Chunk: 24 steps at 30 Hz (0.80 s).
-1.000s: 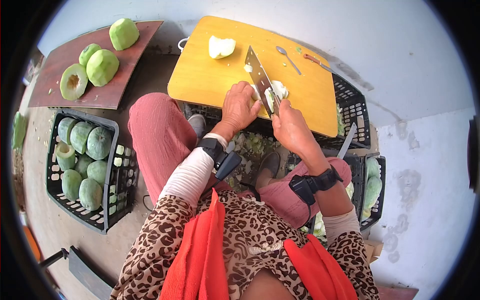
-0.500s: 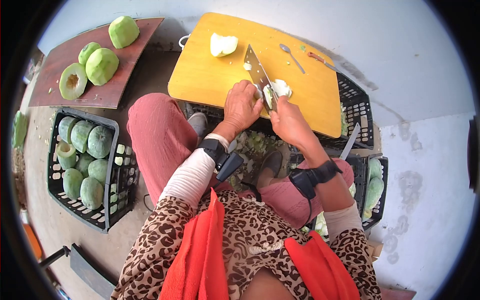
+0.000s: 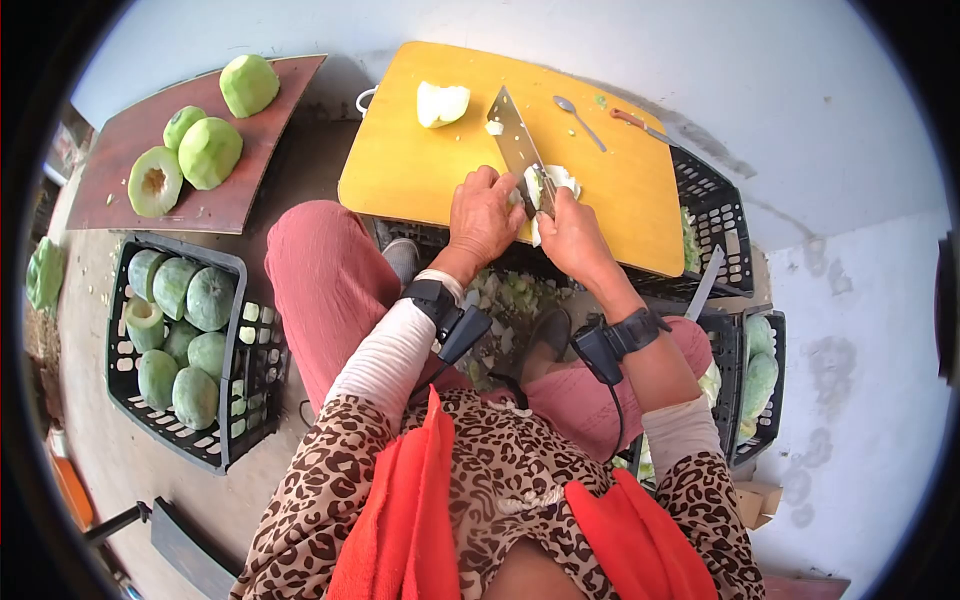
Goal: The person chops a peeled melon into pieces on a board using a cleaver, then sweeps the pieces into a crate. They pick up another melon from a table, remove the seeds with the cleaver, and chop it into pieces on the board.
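On the yellow board [image 3: 400, 160], my right hand [image 3: 577, 238] is closed around the handle end of a broad cleaver [image 3: 515, 135], whose blade points up and away. My left hand [image 3: 484, 213] is bent beside the blade, its fingertips against a pale melon piece that they mostly hide. White cut pieces [image 3: 562, 180] lie by the blade, on its right side, and a small bit clings near its tip. A larger peeled melon chunk [image 3: 442, 104] rests farther back on the board.
A spoon [image 3: 580, 122] and an orange-handled knife [image 3: 640, 126] lie at the board's right. Peeled melons [image 3: 210, 153] sit on a dark red board [image 3: 110, 175] at left. Crates [image 3: 238, 345] of green melons stand at both sides. A long blade [image 3: 706, 282] sticks up at right.
The camera view has shifted slightly, so the surroundings appear lower. Both hands stay at the cleaver, and a white sliver now shows below the blade near the board's front edge.
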{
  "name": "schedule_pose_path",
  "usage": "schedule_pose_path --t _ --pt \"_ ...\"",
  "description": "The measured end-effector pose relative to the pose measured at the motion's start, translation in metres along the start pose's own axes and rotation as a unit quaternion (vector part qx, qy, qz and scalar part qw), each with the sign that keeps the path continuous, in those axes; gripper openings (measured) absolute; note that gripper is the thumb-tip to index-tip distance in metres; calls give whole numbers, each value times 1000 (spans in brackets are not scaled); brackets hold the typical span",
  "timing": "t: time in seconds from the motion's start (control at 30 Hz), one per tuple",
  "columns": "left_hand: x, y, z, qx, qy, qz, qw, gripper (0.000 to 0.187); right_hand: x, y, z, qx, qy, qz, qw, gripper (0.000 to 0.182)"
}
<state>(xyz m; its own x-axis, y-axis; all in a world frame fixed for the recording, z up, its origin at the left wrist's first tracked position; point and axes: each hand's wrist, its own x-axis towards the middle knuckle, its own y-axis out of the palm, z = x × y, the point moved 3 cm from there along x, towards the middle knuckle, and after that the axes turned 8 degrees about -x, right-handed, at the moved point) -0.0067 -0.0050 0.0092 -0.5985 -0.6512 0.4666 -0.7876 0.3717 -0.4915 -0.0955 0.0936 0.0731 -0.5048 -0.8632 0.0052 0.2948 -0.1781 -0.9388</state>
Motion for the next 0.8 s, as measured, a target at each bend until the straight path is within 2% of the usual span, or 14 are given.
schedule_pose_path --t 0.07,0.27,0.37,0.4,0.47,0.53,0.6,0.7,0.8 --pt "3 0 0 16 -13 11 1000 30 -1 -6 0 9 28 -3 1000 25" --pt "5 3 -1 18 0 -1 1000 30 0 -17 -25 15 5 -48 999 29" --pt "6 4 3 3 -5 -5 1000 31 3 -8 -47 50 -20 -91 994 26" --pt "7 7 7 -4 -7 -7 1000 31 4 -8 -50 106 19 -57 993 26" --pt "13 14 17 -30 -24 -3 999 30 6 -8 -55 219 94 11 971 27" --pt "20 16 21 -58 -48 6 997 29 7 -9 -56 346 115 23 931 23" --pt "29 17 23 -89 -76 21 993 28 7 -12 -57 449 119 32 885 19" --pt "34 15 23 -143 -116 -35 982 28 3 -20 -56 539 100 51 835 14" --pt "51 13 45 -276 -214 -54 935 48 -3 -25 -56 564 92 83 816 13"
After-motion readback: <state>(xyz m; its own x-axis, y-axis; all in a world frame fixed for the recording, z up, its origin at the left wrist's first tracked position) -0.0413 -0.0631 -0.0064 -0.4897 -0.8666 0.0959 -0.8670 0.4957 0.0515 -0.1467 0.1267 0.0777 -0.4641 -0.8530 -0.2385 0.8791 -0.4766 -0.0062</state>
